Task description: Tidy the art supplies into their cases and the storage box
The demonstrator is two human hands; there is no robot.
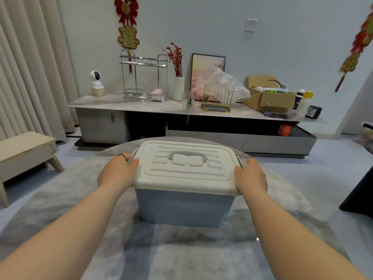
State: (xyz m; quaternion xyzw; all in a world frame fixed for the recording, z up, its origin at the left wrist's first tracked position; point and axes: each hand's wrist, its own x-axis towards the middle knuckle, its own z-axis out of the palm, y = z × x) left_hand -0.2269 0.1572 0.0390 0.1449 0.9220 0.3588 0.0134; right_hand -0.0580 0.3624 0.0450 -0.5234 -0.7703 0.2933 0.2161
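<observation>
Gripping the storage box [184,207] between our left hand [118,173] and right hand [251,177], fingers curled over both ends of its lid [185,172]; rigid plastic, likely heavy; best held under the rim below our fingertips.

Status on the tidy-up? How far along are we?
Done, by the look of it: the white lid sits on the blue storage box, and no loose supplies show on the table. In hand: left hand and right hand grip the lid's ends at the grey latches. Left: perhaps snapping those latches; whether they are clipped, and what is inside, cannot be seen.
</observation>
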